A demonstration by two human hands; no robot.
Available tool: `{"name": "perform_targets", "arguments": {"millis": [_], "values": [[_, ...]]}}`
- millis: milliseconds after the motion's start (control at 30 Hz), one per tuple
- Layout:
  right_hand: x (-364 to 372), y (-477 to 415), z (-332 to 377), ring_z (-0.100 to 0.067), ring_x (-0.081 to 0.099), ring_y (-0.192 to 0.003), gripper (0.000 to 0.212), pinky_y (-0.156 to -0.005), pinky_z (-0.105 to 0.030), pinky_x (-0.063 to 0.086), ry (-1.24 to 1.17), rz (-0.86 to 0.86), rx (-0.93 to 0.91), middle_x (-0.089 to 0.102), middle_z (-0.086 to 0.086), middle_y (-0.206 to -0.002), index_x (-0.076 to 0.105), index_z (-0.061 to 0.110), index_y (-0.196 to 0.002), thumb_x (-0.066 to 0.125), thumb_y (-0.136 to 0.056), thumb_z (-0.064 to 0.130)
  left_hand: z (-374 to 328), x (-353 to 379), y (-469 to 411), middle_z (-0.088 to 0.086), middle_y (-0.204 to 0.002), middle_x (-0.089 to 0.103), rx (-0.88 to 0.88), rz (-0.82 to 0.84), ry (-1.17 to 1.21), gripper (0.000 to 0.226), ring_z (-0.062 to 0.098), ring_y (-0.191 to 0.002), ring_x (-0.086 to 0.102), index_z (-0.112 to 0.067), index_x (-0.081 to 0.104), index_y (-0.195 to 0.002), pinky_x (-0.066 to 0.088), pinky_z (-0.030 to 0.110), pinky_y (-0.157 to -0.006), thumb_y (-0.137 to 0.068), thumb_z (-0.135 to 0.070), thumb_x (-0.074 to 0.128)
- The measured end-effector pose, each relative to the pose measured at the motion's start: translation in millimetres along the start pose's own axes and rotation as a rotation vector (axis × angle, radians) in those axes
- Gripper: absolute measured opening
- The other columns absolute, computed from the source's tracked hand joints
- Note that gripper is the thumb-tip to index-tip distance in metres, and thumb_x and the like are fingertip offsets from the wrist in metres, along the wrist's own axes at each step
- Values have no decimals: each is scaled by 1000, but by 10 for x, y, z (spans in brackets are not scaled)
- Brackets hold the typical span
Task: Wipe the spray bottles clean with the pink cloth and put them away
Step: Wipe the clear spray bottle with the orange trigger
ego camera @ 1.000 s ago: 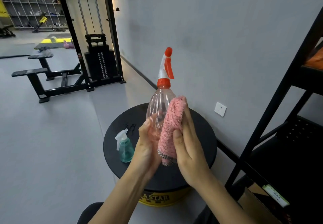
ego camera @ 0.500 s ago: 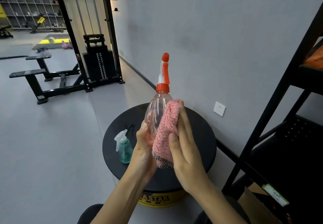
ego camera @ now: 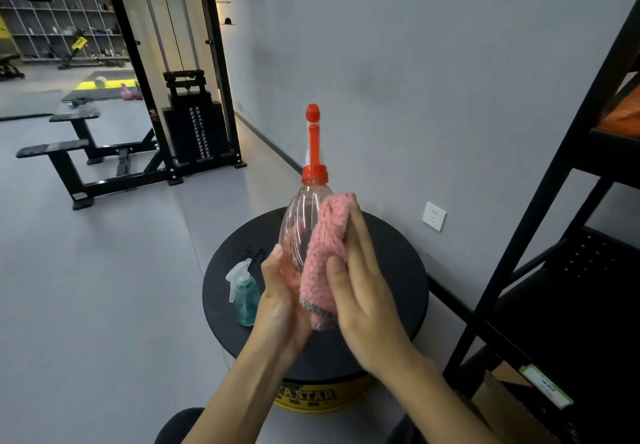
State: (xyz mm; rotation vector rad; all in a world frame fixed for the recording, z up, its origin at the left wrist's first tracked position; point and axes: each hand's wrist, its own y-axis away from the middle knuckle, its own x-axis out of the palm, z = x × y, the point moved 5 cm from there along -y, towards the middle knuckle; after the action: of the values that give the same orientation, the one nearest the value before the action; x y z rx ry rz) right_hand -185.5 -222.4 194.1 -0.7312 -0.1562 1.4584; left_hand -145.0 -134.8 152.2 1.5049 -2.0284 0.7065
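Gripping clear spray bottle (ego camera: 300, 221) in left hand (ego camera: 281, 305), right hand (ego camera: 369, 291) flat pressing pink cloth (ego camera: 325, 253)

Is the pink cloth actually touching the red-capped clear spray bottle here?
Touching. The head view shows the right hand pressing the pink cloth against the side of the clear spray bottle, with no gap.
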Motion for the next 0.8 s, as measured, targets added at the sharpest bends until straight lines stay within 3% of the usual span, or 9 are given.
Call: {"name": "perform_targets", "arguments": {"millis": [100, 167, 233, 300, 400, 467, 567, 700, 800], "values": [[47, 129, -36, -7, 2, -151, 63, -120, -49, 22, 18, -42, -19, -5, 19, -163, -8, 45, -151, 29, -100, 47, -18, -9, -9, 12, -100, 74, 0, 11, -64, 46, 22, -94, 71, -15, 69, -110, 60, 30, -78, -95, -43, 35], [21, 78, -47, -3, 5, -150, 63, -120, -43, 24, -6, -47, 17, -4, 25, -161, -7, 49, -150, 27, -98, 57, 10, 22, 9, 17, -110, 71, -48, -6, -36, 49, 27, -102, 69, -9, 63, -121, 59, 34, -85, -96, -45, 41], [-66, -55, -38, 4, 7, -147, 61, -119, -27, 23, -16, -57, 48, -2, 29, -159, -4, 55, -148, 23, -94, 66, 86, 46, 30, 20, -125, 65, -112, 13, 21, 60, 31, -114, 64, -7, 58, -131, 58, 39, -89, -87, -47, 48], [-174, -210, -54, 6, 7, -146, 60, -115, -21, 21, -25, -66, 91, 1, 28, -160, -1, 54, -148, 21, -93, 64, 155, 67, 52, 18, -126, 65, -155, 18, 51, 61, 31, -108, 67, -9, 60, -130, 59, 40, -81, -83, -47, 51], [-246, -332, -130, -1, 13, -147, 63, -120, -36, 23, -39, -75, 155, 7, 21, -162, 3, 44, -153, 23, -96, 59, 173, 115, 69, 17, -118, 67, -163, 50, 82, 61, 31, -95, 69, -10, 69, -119, 60, 42, -73, -73, -51, 69], [-220, -295, -147, -7, 23, -146, 67, -117, -45, 33, -53, -86, 165, 16, 16, -161, 3, 44, -153, 24, -93, 67, 143, 132, 59, 16, -122, 67, -133, 82, 45, 73, 29, -101, 69, -13, 70, -118, 59, 42, -76, -58, -50, 86], [-133, -136, -127, -6, 32, -143, 69, -112, -45, 39, -42, -80, 106, 27, 14, -157, 10, 42, -153, 25, -92, 70, 107, 131, 44, 16, -130, 63, -128, 78, 15, 92, 30, -116, 64, -13, 60, -131, 58, 39, -84, -52, -47, 93], [-45, 106, -73, -7, 14, -149, 62, -117, -47, 30, 19, -89, 18, 9, 17, -162, 2, 38, -155, 27, -100, 53, 80, 87, 6, 22, -125, 65, -109, 55, 0, 82, 31, -114, 65, -9, 68, -121, 57, 34, -86, -55, -52, 90], [-43, 186, -90, -7, 7, -151, 61, -118, -50, 26, 34, -93, 14, 1, 20, -163, -3, 45, -152, 26, -99, 52, 92, 68, 14, 24, -129, 62, -126, 40, -47, 97, 33, -116, 63, -6, 57, -132, 57, 34, -87, -54, -54, 89]]}}
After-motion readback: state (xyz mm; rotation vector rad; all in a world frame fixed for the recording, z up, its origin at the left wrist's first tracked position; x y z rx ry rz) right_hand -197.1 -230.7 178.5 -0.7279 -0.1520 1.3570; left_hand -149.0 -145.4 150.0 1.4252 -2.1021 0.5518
